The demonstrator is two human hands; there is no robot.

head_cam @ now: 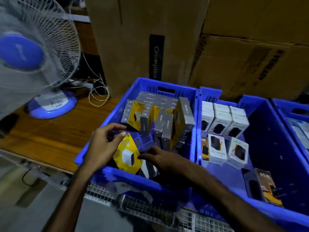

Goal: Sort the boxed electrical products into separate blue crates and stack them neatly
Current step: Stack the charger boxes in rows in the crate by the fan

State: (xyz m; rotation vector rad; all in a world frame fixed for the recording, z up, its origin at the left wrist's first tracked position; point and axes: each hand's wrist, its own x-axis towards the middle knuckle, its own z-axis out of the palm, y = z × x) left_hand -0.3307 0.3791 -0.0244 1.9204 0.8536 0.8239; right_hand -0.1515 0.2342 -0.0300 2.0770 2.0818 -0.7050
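Near-left crate [107, 171]: both hands work over a yellow box [127, 154] lying inside.
Left hand [103, 144]: fingers curled, pinching box's top edge.
Right hand [160, 158]: flat, fingertips touching box.
Done: white boxes [224, 119] stacked right.
Left: grey-yellow boxes [160, 118] jumbled.

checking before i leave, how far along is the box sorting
Partly done. The white boxes stand in neat rows at the back of the middle crate. In hand: both hands, left and right, are at a yellow box in the left crate. Left: the grey and yellow boxes there lean in a jumble, and the dark box and a few others lie loose in the middle crate.
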